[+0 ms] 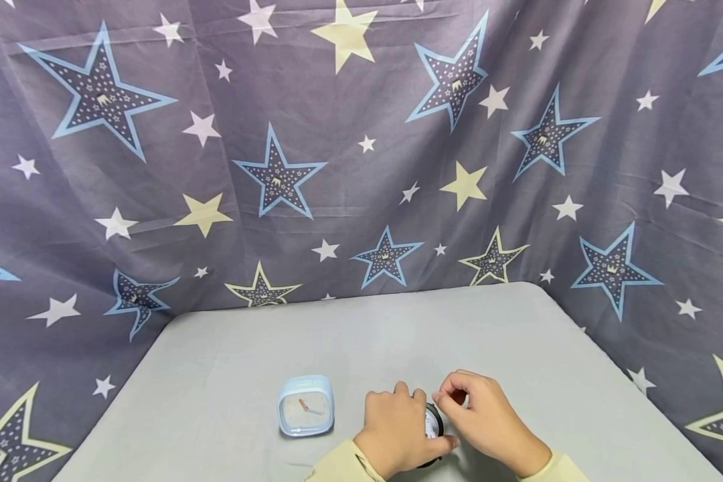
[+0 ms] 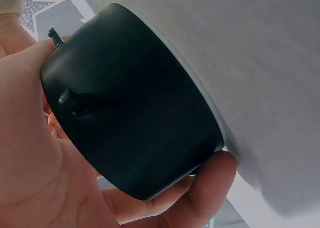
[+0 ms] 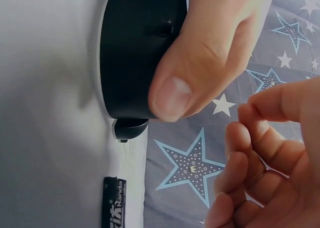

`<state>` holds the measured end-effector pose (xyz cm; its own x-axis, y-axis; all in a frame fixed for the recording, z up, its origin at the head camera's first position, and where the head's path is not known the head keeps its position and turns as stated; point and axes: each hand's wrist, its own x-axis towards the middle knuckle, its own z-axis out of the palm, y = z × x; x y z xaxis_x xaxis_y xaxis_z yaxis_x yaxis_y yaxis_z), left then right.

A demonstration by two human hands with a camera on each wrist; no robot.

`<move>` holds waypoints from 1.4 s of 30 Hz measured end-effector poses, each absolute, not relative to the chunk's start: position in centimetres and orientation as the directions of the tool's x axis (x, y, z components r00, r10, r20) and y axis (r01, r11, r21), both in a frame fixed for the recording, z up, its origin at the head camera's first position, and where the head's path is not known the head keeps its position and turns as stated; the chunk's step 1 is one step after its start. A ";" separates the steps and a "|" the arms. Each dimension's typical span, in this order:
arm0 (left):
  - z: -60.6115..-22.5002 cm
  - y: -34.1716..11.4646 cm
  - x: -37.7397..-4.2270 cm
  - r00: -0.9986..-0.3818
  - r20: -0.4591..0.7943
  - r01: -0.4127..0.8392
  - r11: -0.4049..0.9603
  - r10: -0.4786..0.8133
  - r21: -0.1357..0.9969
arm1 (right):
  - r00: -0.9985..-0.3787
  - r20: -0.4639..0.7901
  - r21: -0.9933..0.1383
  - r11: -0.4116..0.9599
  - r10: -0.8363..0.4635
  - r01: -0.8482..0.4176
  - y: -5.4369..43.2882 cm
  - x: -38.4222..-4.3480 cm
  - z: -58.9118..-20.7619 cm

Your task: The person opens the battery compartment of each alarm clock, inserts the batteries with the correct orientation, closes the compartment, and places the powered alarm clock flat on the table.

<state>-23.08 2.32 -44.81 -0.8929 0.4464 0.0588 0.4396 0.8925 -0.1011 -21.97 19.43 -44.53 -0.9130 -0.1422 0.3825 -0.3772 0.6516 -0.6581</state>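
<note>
My left hand (image 1: 391, 425) grips a black round clock (image 2: 135, 103), whose drum-shaped body has small pegs on it. In the head view only part of its pale face (image 1: 432, 424) shows beside the hand. The thumb and fingertips of the left hand lie along the clock's edges. Just to the right is my right hand (image 1: 488, 415), fingers curled and thumb meeting the fingertips; nothing visible is between them. It is close to the clock but apart from it in the right wrist view.
A light blue square clock (image 1: 306, 406) with an orange hand stands left of my hands on the grey-white table (image 1: 217, 375). A black battery-like object with white lettering (image 3: 114, 203) lies near the black clock. Starry cloth (image 1: 361, 167) hangs behind and beside the table.
</note>
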 end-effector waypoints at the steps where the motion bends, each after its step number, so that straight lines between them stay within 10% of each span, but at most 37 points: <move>1: -44.8 2.3 -23.1 -0.892 0.058 0.441 0.892 0.448 -0.105 | -0.911 0.385 -0.657 0.651 -0.144 -0.381 19.4 -22.0 -44.5; 42: -44.4 2.5 -23.2 -0.893 0.104 0.428 0.898 0.438 -0.105 | -0.908 0.386 -0.670 0.627 -0.162 -0.397 19.6 -21.9 -44.6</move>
<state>-23.23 2.48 -44.36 -0.8931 0.4376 0.1039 0.4277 0.8978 -0.1046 -21.88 19.60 -44.58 -0.9082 -0.1618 0.3860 -0.3966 0.6272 -0.6703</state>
